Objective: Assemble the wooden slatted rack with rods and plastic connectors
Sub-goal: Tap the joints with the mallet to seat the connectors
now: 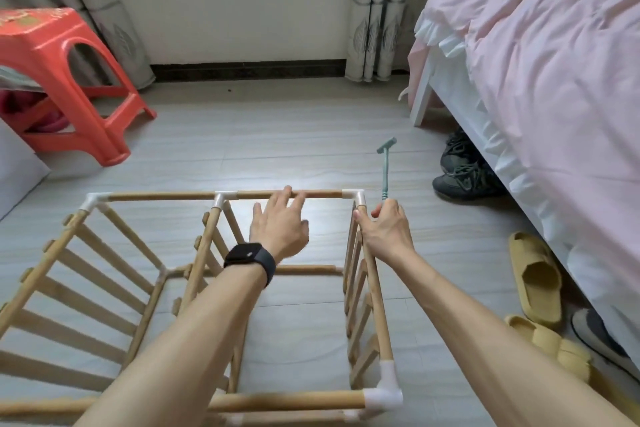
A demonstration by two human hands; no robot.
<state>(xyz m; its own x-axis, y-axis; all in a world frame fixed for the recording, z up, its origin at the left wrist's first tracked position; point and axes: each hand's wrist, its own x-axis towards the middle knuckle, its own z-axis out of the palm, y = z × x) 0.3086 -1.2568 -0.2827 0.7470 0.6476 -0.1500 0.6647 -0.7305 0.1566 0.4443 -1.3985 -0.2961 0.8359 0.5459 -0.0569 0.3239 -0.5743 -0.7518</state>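
The wooden slatted rack (114,260) stands on the floor, its rods joined by white plastic connectors such as the far right corner connector (356,196) and the near right corner connector (386,392). My left hand (278,220), with a black watch on its wrist, rests with straight fingers on the far top rod (166,197). My right hand (386,229) grips the handle of a small green plastic hammer (384,166), whose head points up and away, just right of the far right corner.
An orange plastic stool (69,80) stands at the far left. A bed with a pink cover (554,62) fills the right side. Dark shoes (464,170) lie under it and yellow slippers (536,281) lie beside it. Curtains and a wall are behind.
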